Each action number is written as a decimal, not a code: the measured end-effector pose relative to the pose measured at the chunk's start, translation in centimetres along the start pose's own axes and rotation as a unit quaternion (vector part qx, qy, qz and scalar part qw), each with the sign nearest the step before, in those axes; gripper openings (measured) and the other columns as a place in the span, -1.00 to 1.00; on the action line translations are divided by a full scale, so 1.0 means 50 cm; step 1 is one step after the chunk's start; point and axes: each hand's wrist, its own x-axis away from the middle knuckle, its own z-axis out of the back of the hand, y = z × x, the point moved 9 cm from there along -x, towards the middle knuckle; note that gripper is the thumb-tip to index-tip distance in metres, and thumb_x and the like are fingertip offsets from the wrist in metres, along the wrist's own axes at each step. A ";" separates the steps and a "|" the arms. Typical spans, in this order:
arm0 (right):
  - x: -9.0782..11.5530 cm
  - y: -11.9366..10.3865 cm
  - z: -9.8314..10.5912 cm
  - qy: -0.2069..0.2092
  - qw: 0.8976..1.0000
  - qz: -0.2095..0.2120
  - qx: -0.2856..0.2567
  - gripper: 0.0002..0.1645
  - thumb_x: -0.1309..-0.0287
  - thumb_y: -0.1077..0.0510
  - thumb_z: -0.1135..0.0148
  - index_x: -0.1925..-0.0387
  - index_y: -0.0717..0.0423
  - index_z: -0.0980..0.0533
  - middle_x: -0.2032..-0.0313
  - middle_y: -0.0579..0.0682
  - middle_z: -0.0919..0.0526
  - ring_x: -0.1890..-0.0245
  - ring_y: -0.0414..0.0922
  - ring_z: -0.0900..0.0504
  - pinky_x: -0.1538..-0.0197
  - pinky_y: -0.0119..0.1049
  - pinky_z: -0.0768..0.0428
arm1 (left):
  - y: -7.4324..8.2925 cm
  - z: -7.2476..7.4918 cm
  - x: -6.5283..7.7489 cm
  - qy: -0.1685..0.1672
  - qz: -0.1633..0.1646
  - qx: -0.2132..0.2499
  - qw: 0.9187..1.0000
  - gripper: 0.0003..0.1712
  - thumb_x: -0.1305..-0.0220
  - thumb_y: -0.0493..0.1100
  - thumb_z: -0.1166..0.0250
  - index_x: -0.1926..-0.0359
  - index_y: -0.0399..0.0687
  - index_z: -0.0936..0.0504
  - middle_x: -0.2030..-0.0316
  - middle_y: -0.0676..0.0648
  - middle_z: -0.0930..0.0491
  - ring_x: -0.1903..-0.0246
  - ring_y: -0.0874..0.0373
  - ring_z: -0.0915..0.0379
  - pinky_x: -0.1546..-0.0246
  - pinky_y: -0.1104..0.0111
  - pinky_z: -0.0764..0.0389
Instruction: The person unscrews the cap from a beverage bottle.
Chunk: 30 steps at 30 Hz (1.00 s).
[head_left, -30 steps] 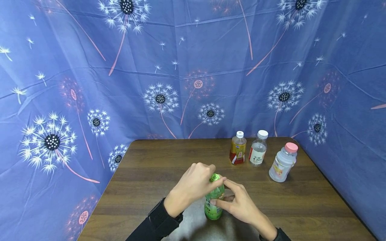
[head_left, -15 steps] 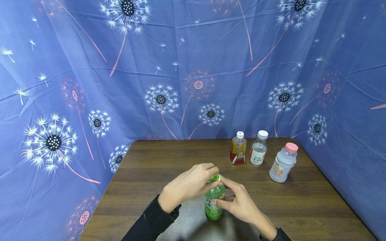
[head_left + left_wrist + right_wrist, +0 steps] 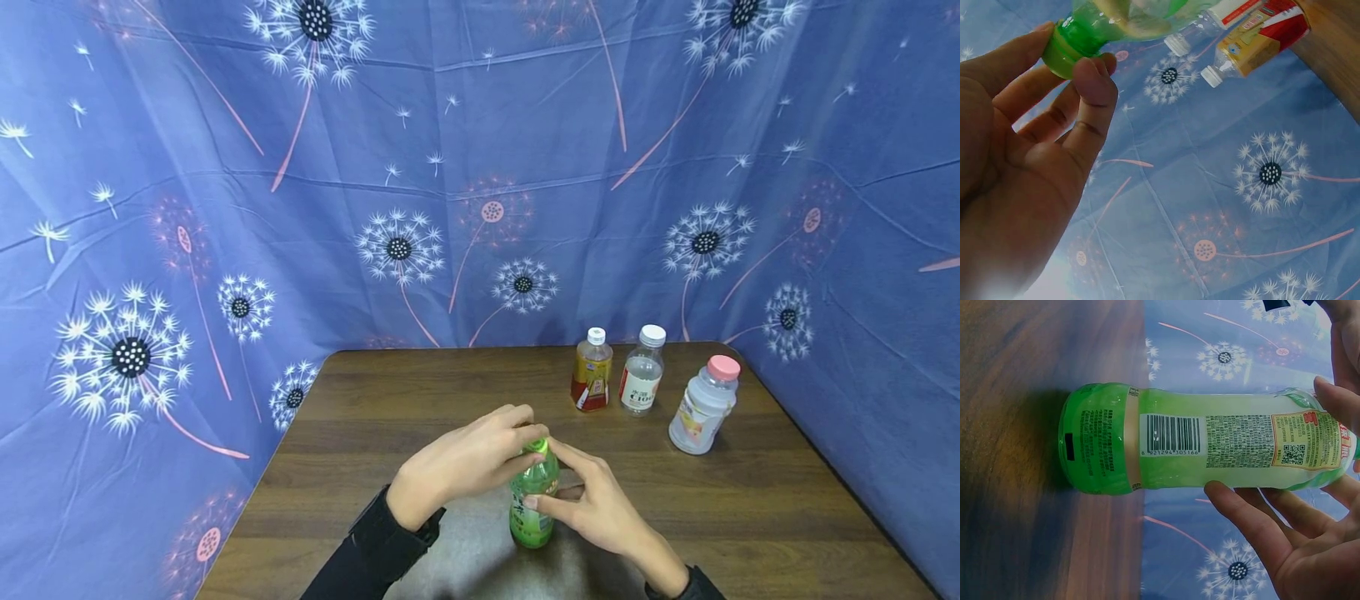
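Note:
A green plastic drink bottle [image 3: 531, 525] stands upright on the table near its front edge. From the left, my left hand [image 3: 474, 460] reaches over its top, and the thumb and fingers pinch the green cap [image 3: 1060, 53] in the left wrist view. My right hand [image 3: 600, 507] holds the bottle from the right, thumb on the near side and fingers around the shoulder. In the right wrist view the bottle's label [image 3: 1172, 434] shows a barcode and small print. The left fingers partly cover the cap in the head view.
Further back on the right of the wooden table [image 3: 405, 392] stand a bottle of reddish-brown drink [image 3: 592, 379], a clear bottle with a white cap [image 3: 641, 379], and a whitish bottle with a pink cap [image 3: 697, 421]. A blue dandelion-print cloth [image 3: 465, 150] hangs behind.
My left hand has turned about the bottle's top, its wrist shifting left and its fingers coming lower around the cap. The right hand and the bottle stay in place.

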 end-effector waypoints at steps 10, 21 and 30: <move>-0.001 -0.005 -0.001 0.010 1.000 0.009 -0.004 -0.10 -0.19 -0.03 -0.57 -0.50 -0.30 -0.37 -0.38 0.00 -0.56 -0.20 0.03 -0.67 0.12 -0.29 -0.78 | -0.020 0.012 -0.005 0.104 0.097 -0.035 0.989 -0.49 -0.40 0.30 -0.31 0.48 0.08 -0.46 0.58 0.21 -0.25 0.63 0.43 -0.01 0.63 0.57 -0.09; 0.002 -0.009 -0.001 0.007 1.000 0.022 -0.012 -0.18 -0.22 0.01 -0.54 -0.46 -0.12 -0.42 -0.33 0.07 -0.59 -0.08 -0.09 -0.75 0.13 -0.30 -0.78 | -0.003 0.005 -0.010 0.106 0.076 -0.027 0.991 -0.70 -0.46 0.05 -0.36 0.33 -0.04 -0.61 0.49 0.11 -0.49 0.61 0.43 -0.23 0.59 0.64 -0.31; -0.003 -0.012 0.001 0.019 1.000 0.016 0.006 -0.13 -0.17 0.00 -0.58 -0.47 -0.27 -0.42 -0.41 0.08 -0.52 -0.15 -0.03 -0.71 0.17 -0.32 -0.77 | 0.003 -0.003 -0.010 0.066 0.025 -0.036 0.997 -0.78 -0.53 0.01 -0.28 0.17 -0.03 -0.68 0.34 0.11 -0.53 0.48 0.43 -0.31 0.44 0.65 -0.39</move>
